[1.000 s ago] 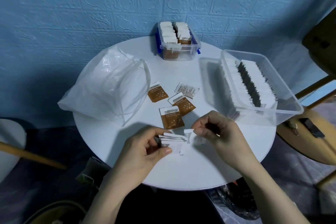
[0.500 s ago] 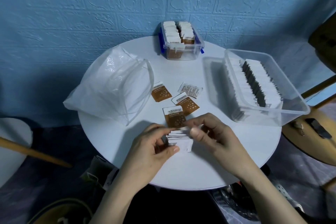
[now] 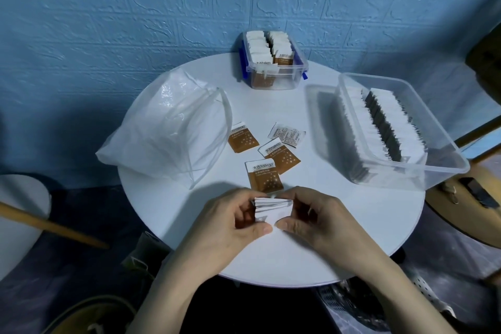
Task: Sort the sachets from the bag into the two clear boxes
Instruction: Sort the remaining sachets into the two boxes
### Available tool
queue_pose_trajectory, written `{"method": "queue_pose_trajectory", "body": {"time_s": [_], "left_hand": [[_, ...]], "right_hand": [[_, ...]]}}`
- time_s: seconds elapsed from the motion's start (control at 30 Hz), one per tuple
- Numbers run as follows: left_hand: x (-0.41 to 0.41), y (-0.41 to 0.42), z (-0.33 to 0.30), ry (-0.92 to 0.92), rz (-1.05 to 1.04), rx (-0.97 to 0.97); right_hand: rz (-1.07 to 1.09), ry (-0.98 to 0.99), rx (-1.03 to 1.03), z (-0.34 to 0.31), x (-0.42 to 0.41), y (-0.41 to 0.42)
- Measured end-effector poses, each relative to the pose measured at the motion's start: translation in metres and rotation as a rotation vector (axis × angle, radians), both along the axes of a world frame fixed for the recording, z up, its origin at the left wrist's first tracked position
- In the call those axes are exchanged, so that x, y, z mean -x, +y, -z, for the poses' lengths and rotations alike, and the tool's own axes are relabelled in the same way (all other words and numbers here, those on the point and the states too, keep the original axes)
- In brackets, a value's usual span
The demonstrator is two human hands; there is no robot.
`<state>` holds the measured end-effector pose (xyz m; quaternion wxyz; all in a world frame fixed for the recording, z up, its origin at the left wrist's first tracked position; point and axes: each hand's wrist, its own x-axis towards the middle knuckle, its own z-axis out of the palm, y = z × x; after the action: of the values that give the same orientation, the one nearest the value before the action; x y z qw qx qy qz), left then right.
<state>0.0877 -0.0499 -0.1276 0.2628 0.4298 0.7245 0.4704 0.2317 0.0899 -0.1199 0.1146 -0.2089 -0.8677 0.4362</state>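
Sachets, white paper, small stack: gripped edge-on at the near edge of the round white table, left hand and right hand each curled round one end, thumbs touching below, probably to square the pack so it slots upright in one go. Large clear plastic box, at the right edge: rows of white sachets standing on edge, the likely home for the held stack. Small clear plastic box with blue clips, at the far edge: brown-and-white sachets filed upright in two rows. Three loose brown-and-white sachets lie flat mid-table, with one white printed sachet beside them, seemingly set aside by kind until boxed. Translucent white plastic bag, at the left edge, slumped with its mouth toward the centre; contents cannot be told.
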Motion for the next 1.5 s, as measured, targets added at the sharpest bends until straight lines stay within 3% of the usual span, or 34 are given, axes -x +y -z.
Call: {"method": "queue_pose_trajectory", "body": {"time_s": [0.3,0.57,0.77,1.0,1.1,1.2,1.5], "left_hand": [[-0.001,-0.005,-0.002,0.397,0.017,0.070],[-0.004,0.006,-0.006,0.546,0.073,-0.020],[-0.030,0.040,-0.026,0.584,0.136,-0.155],[-0.061,0.094,-0.044,0.554,0.176,-0.307],[-0.060,0.118,-0.043,0.663,0.124,-0.328],[-0.060,0.138,-0.038,0.782,0.131,-0.311],[-0.070,0.187,-0.042,0.879,0.330,-0.286]], "right_hand": [[-0.052,0.012,-0.102,-0.004,-0.002,0.000],[-0.106,0.082,-0.336,-0.032,-0.011,0.002],[-0.135,0.003,-0.443,-0.070,-0.045,0.024],[0.023,-0.016,-0.507,-0.107,-0.096,0.066],[0.212,0.004,-0.531,-0.122,-0.115,0.103],[0.301,-0.123,-0.585,-0.124,-0.120,0.144],[0.106,-0.466,-0.644,-0.103,-0.100,0.181]]}}
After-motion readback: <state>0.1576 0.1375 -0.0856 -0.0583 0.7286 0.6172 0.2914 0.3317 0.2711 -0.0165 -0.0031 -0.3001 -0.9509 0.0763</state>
